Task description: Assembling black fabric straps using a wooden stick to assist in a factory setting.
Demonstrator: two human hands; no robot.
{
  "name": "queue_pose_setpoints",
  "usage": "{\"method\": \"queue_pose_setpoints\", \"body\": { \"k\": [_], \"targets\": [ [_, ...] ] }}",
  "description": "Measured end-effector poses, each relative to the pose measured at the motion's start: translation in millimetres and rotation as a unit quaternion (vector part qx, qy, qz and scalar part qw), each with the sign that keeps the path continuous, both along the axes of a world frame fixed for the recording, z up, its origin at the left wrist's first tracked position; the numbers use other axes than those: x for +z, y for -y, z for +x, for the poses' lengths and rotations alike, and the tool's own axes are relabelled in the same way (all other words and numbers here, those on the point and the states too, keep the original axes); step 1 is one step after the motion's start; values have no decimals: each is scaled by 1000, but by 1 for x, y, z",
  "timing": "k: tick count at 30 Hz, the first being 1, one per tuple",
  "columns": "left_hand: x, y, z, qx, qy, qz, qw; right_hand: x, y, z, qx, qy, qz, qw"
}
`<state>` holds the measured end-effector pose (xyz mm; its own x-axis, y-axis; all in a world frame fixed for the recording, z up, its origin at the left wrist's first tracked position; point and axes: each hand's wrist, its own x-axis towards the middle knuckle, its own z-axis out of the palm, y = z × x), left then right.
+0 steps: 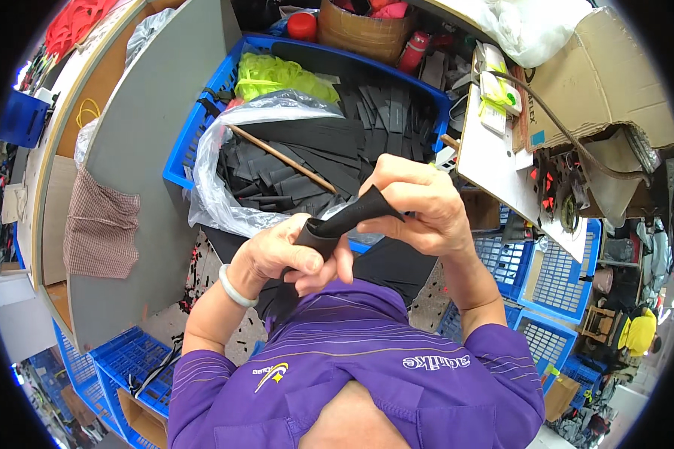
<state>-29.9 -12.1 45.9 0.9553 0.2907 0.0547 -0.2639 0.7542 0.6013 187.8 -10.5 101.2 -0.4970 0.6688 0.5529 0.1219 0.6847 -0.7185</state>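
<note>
Presently, both hands work one black fabric strip (348,221), held up near the chest, just this side of the blue crate (195,127). The left hand (284,258) has its fingers closed narrowly round the strip's curled lower end, thumb pressing on top, apparently to keep that end rolled. The right hand (416,206) pinches the upper end between thumb and fingers, drawing the strip taut. The crate, directly beyond the hands, holds a clear plastic bag (217,194) of similar black strips with a wooden stick (277,156) across them, seemingly within easy reach. A yellow-green bundle (277,75) sits at its far side.
</note>
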Motion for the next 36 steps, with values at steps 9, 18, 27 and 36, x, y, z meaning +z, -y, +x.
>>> {"method": "queue_pose_setpoints", "body": {
  "k": [9,18,27,36],
  "targets": [
    [4,2,15,153,-256,340,892,-20,12,-8,-48,-108,-106,987],
    [-22,21,39,163,-283,196,925,-11,-18,-26,-295,-261,-226,891],
    [-25,6,36,124,-147,-9,981,-48,-25,-24,-162,-161,-334,915],
    [-31,4,36,151,-165,-24,974,-66,-33,-22,-119,-156,-422,885]
  ]
}}
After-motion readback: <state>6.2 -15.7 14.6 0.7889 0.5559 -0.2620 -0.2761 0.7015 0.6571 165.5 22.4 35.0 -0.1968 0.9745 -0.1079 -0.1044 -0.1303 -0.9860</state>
